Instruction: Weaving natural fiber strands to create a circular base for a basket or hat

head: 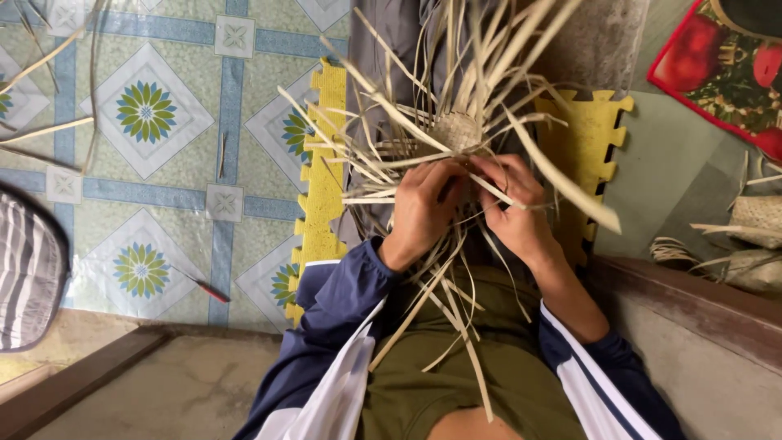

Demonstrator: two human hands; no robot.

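Item: small round woven disc of pale straw point(457, 130) with long loose strands radiating outward, just above both hands. Left hand point(423, 204) and right hand point(513, 204): side by side, fingers pinched on its strands. Beneath: yellow foam puzzle mat point(326, 163).

Soft, even daylight, fairly bright, with no hard shadows or glare. Wide-angle bending shows toward nine and three o'clock. Strips point(562, 183) near three o'clock blur slightly.
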